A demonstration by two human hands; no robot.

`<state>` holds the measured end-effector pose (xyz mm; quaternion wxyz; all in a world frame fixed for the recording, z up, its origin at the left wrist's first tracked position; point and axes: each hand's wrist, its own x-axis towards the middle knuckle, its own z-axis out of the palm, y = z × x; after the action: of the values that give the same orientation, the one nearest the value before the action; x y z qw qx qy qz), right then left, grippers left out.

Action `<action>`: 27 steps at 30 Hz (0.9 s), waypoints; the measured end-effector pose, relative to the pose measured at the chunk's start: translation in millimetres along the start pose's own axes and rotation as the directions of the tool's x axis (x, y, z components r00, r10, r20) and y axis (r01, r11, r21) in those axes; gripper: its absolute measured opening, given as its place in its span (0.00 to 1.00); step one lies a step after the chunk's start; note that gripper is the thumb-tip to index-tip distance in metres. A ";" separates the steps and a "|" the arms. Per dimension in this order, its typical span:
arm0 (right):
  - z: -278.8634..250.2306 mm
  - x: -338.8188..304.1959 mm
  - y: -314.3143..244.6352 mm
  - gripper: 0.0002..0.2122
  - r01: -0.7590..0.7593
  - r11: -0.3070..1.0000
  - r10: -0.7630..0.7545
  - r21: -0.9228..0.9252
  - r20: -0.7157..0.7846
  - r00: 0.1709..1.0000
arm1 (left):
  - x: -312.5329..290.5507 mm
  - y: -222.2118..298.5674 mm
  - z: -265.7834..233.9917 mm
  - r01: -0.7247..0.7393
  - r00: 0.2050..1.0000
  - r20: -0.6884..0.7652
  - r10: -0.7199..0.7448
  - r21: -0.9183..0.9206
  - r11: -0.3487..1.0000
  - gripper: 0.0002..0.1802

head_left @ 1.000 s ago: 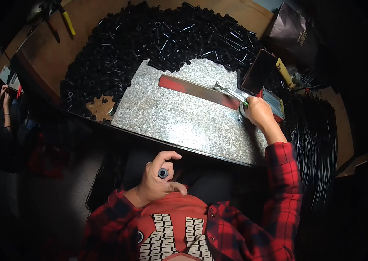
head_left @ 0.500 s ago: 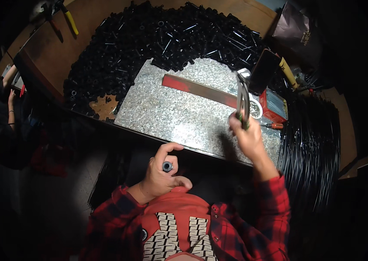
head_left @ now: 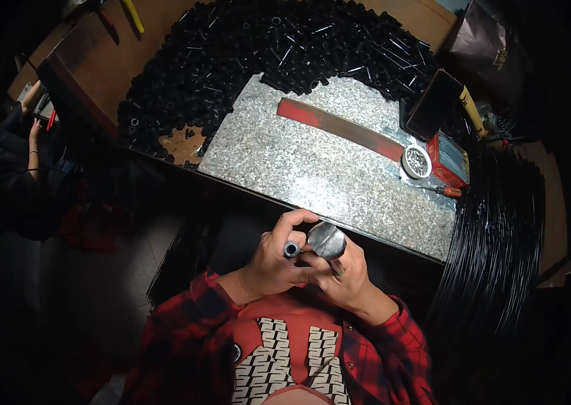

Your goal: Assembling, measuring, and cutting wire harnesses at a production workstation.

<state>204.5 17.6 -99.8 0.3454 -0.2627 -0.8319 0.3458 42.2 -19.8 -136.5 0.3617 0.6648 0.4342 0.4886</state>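
Both hands are together in front of my chest, just off the near edge of the stone slab [head_left: 265,162]. My left hand [head_left: 278,260] is closed around a narrow dark tube [head_left: 291,249], whose round hollow end faces up. Right beside it, my right hand [head_left: 349,280] grips a metal hand tool [head_left: 326,241] with a broad, rounded, shiny end; its exact kind is hard to make out from this angle. The fingers of the two hands meet below the tube and the tool, so contact between these two is hidden.
A large heap of small black tubular parts [head_left: 231,61] borders the slab's far side. On the slab lie a red-brown bar [head_left: 339,128], a white cup of small bits [head_left: 416,162] and a screwdriver [head_left: 451,192]. Long black strands [head_left: 501,229] hang at right. Another person's arm [head_left: 33,145] shows far left.
My right hand has come down and left from above the slab's right side, bringing the metal tool next to my left hand. The left hand still holds the tube.
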 end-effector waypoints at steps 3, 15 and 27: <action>1.8 -2.3 -1.6 0.07 -0.052 0.998 0.054 0.046 -0.035 0.998 | -0.8 5.9 6.9 0.054 0.994 -0.077 -0.076 -0.254 0.966 0.28; 8.3 -8.0 4.7 0.12 -0.046 0.990 0.052 0.137 -0.042 0.998 | -1.1 10.3 4.9 0.063 0.995 -0.068 -0.077 -0.184 0.981 0.50; -0.5 6.8 -5.7 0.14 -0.249 0.953 0.243 0.173 0.056 0.968 | 0.0 -8.4 -0.5 -0.119 0.992 -0.058 0.110 -0.187 0.975 0.55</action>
<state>199.6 18.8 -92.6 0.3077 -0.3264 -0.7639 0.4640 39.8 -16.8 -144.0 0.3847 0.6393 0.3549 0.5633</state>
